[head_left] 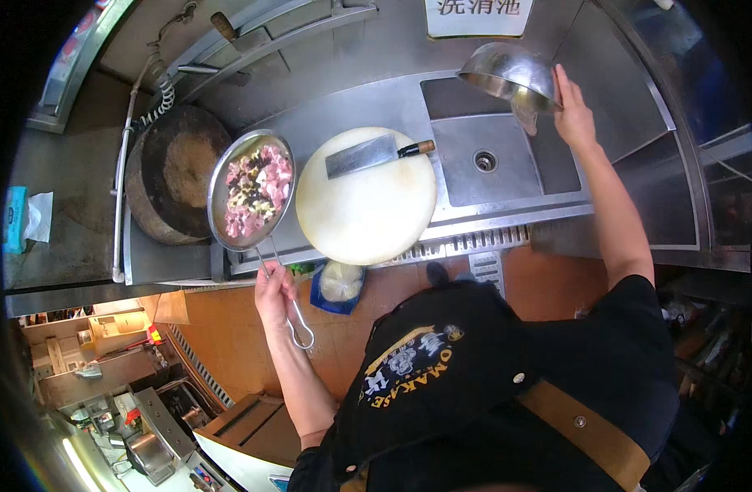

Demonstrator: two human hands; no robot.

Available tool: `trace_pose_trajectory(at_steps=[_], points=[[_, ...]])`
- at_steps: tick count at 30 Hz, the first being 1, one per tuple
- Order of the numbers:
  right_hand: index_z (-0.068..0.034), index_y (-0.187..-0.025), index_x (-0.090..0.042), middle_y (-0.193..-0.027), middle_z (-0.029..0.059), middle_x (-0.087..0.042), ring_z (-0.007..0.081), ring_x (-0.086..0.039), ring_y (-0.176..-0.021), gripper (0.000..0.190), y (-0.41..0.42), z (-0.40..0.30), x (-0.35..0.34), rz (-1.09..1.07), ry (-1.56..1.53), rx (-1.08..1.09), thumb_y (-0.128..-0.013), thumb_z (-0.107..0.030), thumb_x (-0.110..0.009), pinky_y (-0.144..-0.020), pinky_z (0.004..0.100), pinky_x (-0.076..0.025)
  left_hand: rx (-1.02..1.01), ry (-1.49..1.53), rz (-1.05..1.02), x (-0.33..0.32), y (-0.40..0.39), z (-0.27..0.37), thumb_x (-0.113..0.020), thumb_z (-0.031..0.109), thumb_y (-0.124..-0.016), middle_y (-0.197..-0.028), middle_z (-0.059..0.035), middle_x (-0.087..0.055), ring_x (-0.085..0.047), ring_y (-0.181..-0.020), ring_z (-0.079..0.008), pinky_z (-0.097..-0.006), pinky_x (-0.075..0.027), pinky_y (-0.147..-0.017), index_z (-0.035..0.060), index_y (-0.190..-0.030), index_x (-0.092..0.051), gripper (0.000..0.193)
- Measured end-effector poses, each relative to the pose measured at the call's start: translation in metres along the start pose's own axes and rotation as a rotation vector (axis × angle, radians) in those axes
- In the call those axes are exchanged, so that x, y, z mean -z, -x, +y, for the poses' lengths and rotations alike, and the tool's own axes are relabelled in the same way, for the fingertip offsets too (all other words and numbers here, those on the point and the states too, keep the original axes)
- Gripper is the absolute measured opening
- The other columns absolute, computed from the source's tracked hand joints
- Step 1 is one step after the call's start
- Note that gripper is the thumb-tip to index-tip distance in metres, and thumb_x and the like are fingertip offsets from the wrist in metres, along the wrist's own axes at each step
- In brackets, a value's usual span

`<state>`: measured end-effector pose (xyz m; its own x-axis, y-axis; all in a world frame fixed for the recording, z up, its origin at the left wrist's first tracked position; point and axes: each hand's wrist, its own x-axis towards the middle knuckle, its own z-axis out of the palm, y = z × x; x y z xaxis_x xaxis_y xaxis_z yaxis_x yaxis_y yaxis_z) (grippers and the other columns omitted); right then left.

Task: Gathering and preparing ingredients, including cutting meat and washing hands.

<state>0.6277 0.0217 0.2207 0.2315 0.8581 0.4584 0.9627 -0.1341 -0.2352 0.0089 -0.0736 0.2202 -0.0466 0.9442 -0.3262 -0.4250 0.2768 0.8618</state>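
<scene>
My left hand (275, 294) grips the looped wire handle of a round metal strainer (213, 212). In it lie chopped pink raw meat (276, 175), dark bits and pale yellow pieces. The strainer is tilted, between the wok and the round white cutting board (369, 215). My right hand (575, 117) holds a stainless steel bowl (514, 64) by its rim, tipped mouth-down above the sink (462, 166). A clear, yellowish stream of liquid (524, 111) falls from the bowl. On the board rests a cleaver (363, 157) with a dark-wrapped wooden handle.
A large blackened wok (145, 197) stands at left beside a pipe with a coiled hose (167, 92). Below the counter, a blue crate (333, 304) on the tiled floor holds a pale bagged item (341, 281). A tissue pack (16, 218) lies far left.
</scene>
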Motion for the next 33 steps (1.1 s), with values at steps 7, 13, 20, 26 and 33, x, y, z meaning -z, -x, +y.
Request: trace_pose_trajectory(at_steps=[7, 13, 20, 26, 33], points=[[-0.017, -0.145, -0.028, -0.140, 0.0127, -0.042, 0.0340, -0.047, -0.124, 0.065, -0.025, 0.002, 0.040, 0.415, 0.039, 0.175, -0.085, 0.002, -0.047, -0.099, 0.0392, -0.043, -0.025, -0.089, 0.068, 0.010, 0.002, -0.013, -0.055, 0.011, -0.090, -0.063, 0.0009, -0.043, -0.038, -0.046, -0.0091, -0.0207, -0.031, -0.041, 0.0126, -0.097, -0.049, 0.009], [-0.021, -0.148, -0.018, -0.140, 0.0198, -0.041, 0.0377, -0.046, -0.123, 0.070, 0.003, 0.024, -0.008, 0.092, -0.122, -0.118, -0.087, -0.003, -0.049, -0.096, 0.0422, -0.043, -0.029, -0.035, 0.060, -0.013, 0.002, -0.021, -0.057, 0.005, -0.087, -0.061, -0.0035, -0.048, -0.044, -0.046, -0.0123, -0.0247, -0.035, -0.042, 0.0051, -0.097, -0.047, 0.015], [-0.013, -0.149, -0.005, -0.129, 0.0235, -0.049, 0.0333, -0.064, -0.093, 0.078, 0.060, -0.005, -0.099, -0.053, -0.547, -0.535, -0.087, -0.010, -0.051, -0.063, 0.0410, -0.056, -0.025, -0.002, 0.036, -0.018, 0.015, -0.036, -0.056, 0.002, -0.086, -0.061, -0.0060, -0.052, -0.047, -0.045, -0.0140, -0.0258, -0.037, -0.041, 0.0040, -0.100, -0.045, 0.018], [-0.011, -0.141, -0.023, -0.125, 0.0204, -0.049, 0.0307, -0.063, -0.093, 0.057, 0.081, -0.218, -0.077, -0.616, -1.232, -0.568, -0.089, -0.006, -0.045, -0.056, 0.0358, -0.061, -0.033, -0.319, 0.043, -0.025, 0.025, -0.026, -0.055, 0.002, -0.086, -0.060, -0.0037, -0.051, -0.046, -0.045, -0.0124, -0.0259, -0.036, -0.041, 0.0033, -0.109, -0.045, 0.025], [-0.013, -0.139, -0.022, -0.117, 0.0206, -0.053, 0.0299, -0.066, -0.078, 0.059, 0.073, -0.310, -0.096, -0.736, -1.323, -0.538, -0.085, -0.001, -0.042, -0.051, 0.0347, -0.060, -0.484, -1.457, 0.219, -0.053, 0.006, -0.039, -0.052, 0.010, -0.085, -0.078, -0.0190, -0.064, -0.062, -0.070, -0.0395, -0.0495, -0.049, -0.061, 0.0142, -0.119, -0.053, 0.034]])
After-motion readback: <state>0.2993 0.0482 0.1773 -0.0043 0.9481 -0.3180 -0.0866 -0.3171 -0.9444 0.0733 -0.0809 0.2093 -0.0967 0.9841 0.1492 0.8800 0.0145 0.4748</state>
